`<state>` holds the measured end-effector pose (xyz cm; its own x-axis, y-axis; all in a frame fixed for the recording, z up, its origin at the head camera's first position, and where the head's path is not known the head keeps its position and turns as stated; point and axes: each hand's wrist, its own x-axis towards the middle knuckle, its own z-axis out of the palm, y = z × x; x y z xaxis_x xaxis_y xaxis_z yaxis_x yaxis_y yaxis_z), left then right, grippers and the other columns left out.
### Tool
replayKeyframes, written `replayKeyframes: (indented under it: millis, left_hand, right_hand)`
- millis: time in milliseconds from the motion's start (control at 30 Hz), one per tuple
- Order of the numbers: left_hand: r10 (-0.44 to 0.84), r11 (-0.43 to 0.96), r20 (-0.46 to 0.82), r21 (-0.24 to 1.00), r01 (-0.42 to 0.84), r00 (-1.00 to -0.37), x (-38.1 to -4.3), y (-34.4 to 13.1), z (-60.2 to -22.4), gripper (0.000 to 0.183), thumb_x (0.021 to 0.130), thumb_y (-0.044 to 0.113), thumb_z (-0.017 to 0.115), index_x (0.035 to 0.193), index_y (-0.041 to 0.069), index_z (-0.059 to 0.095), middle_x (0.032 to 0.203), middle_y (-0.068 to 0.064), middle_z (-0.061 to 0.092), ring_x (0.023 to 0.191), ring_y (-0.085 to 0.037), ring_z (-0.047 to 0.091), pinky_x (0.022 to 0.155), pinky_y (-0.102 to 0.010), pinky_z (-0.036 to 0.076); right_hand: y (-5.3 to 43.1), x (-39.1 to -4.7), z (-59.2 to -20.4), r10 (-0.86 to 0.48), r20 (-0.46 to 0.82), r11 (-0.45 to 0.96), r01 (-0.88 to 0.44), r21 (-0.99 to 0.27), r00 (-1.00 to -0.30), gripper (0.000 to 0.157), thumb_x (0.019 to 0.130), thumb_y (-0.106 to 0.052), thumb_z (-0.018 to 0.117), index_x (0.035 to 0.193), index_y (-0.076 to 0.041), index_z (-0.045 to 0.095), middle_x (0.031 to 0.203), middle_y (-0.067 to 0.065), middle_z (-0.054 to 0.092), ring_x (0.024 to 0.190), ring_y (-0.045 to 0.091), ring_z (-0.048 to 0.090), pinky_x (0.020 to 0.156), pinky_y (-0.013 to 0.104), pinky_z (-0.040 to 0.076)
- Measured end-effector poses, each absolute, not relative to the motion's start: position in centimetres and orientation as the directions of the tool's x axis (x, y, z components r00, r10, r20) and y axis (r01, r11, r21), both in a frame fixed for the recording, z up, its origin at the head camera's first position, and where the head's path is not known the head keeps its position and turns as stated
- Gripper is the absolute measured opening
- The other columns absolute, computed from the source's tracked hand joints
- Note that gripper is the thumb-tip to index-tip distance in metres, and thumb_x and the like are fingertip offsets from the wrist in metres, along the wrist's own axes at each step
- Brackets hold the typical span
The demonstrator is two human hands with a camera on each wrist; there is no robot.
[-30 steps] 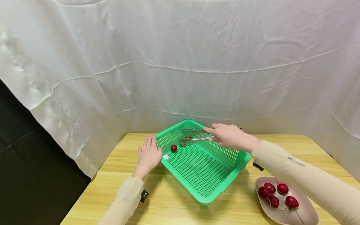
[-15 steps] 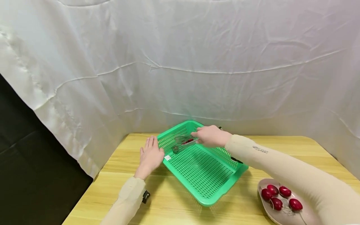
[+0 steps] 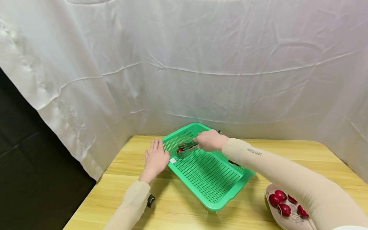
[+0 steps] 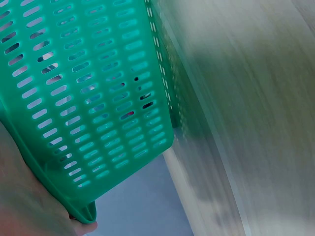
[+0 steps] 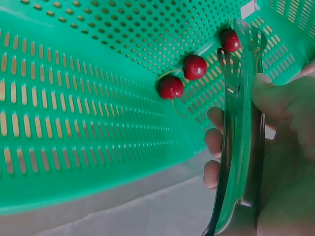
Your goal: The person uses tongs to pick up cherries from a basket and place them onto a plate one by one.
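Your right hand (image 3: 211, 140) grips slotted silver metal tongs (image 5: 255, 162), tips beside a glossy round red cherry (image 5: 230, 41) in the green perforated plastic basket (image 3: 210, 174); expect it light, slick, bruisable: pinch its middle gently. Your left hand (image 3: 156, 160) rests straight-fingered on the basket.

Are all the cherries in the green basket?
No, several cherries lie in the pink dish, apart from the basket.

My head view faces forward and down over the bench (image 3: 115, 172). My left-wrist view sits close to the basket's (image 3: 212, 206) outer wall; my right-wrist view looks closely along the tongs (image 5: 256, 152) into it. Head and right-wrist views share its interior.
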<state>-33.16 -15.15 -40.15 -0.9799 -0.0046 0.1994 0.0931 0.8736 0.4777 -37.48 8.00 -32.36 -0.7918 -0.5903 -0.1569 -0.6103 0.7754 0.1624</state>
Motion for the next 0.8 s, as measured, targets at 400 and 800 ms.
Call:
replayKeyframes:
  millis: [400, 800]
  left_hand:
    - [-0.004, 0.875, 0.198, 0.474, 0.092, -0.980, -33.2, -15.0, -40.3, 0.067, 0.099, 0.027, 0.037, 0.156, 0.000, 0.015, 0.163, -0.017, 0.010, 0.149, -0.033, 0.004, 0.114, -0.062, 0.001]
    - [-0.001, 0.871, 0.202, 0.482, 0.099, -0.979, -33.3, -15.3, -40.2, 0.067, 0.099, 0.028, 0.034, 0.156, -0.002, 0.014, 0.163, -0.018, 0.009, 0.149, -0.035, 0.005, 0.114, -0.064, 0.002]
  right_hand:
    - [6.9, -36.3, -32.8, -0.628, -0.099, 0.746, -0.633, 0.207, -0.772, 0.021, 0.098, -0.021, 0.061, 0.115, -0.012, 0.069, 0.106, 0.004, 0.069, 0.098, 0.021, 0.065, 0.076, 0.039, 0.056]
    - [5.6, -35.8, -33.8, -0.638, -0.039, 0.751, -0.633, 0.185, -0.769, 0.015, 0.097, -0.017, 0.063, 0.082, -0.015, 0.063, 0.069, -0.003, 0.058, 0.063, 0.014, 0.058, 0.059, 0.031, 0.053]
